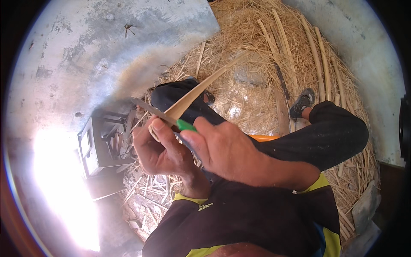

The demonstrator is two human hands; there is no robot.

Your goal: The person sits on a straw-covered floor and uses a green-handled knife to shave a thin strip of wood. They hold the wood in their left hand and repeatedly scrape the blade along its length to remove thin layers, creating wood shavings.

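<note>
Wood strip [204,88], pale and long, is held in front of the body, its near end pinched between thumb and fingers of the left hand [165,150], its far end slanted out over shavings [239,25]. A green-handled knife [159,114] is gripped by the right hand [231,147], its blade laid across the strip.

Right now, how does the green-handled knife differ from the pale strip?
The knife has a dull grey blade and green handle; the strip is pale tan. The knife looks shorter than the strip. The knife's handle is in the right hand's grip, its blade pointing up-left in the picture; the strip's near end is in the left hand, its far end pointing up-right. Both are long, narrow and hand-held.
</note>
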